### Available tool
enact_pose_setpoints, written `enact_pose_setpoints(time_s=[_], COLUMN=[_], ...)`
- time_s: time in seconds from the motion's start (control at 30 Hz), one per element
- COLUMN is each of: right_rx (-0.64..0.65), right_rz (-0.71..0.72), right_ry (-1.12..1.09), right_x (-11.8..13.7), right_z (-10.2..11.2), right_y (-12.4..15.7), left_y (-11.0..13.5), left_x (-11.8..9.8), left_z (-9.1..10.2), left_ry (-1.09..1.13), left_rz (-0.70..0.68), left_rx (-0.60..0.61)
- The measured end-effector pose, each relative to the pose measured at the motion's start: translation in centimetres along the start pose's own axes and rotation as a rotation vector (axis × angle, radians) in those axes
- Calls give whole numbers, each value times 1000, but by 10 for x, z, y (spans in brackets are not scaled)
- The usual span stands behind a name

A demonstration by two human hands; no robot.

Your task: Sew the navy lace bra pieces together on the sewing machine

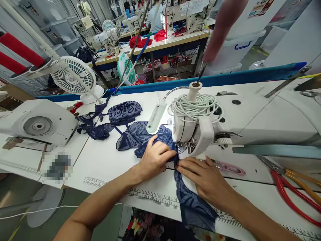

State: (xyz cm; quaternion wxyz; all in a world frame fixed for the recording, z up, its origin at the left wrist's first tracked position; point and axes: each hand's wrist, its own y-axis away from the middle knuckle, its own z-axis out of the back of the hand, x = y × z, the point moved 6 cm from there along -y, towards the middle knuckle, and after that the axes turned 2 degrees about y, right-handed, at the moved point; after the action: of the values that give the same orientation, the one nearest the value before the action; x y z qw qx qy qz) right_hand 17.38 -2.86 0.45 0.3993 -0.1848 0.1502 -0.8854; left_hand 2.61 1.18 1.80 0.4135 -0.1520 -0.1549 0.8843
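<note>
My left hand [155,157] lies with bent fingers pressed on a navy lace garment piece [193,204], just left of the presser foot [184,147] of a white sewing machine [250,124]. My right hand [203,177] rests flat on the same lace in front of the needle, fingers together and pointing left. The lace runs from under the foot down over the table's front edge. More navy lace pieces [122,113] lie in a pile behind my left hand.
A white gooseneck lamp [156,117] and coiled cable [193,105] sit on the machine head. Pink snips [230,169] lie beside my right hand, red-handled scissors [293,190] at right. A second machine [37,124] and white fan [75,77] stand left. Another person's arm [223,26] hangs above.
</note>
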Motion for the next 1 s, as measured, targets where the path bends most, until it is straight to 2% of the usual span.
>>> enact_pose_setpoints(time_s=[0.1,0.27,0.4,0.57,0.7,0.87,1.0], right_rx=[2,10,-33,-35,-22,-16,-21], right_rz=[-14,-43,-17,-3,-8,0,14], right_ry=[-10,-32,-55,-48,-44,-53,-78], right_x=[2,0,1,1,1,3,5], right_z=[2,1,4,2,-1,1,3], right_y=[-1,-1,-1,2,4,4,3], left_y=[-1,1,4,7,9,13,11], left_x=[-3,-1,-7,2,10,-1,-8], left_z=[-3,-5,-7,-8,-9,-12,-6], left_ry=[-48,104,57,106,167,108,58], left_rz=[-64,14,-36,20,63,-49,-95], left_rx=[45,32,89,133,111,80,22])
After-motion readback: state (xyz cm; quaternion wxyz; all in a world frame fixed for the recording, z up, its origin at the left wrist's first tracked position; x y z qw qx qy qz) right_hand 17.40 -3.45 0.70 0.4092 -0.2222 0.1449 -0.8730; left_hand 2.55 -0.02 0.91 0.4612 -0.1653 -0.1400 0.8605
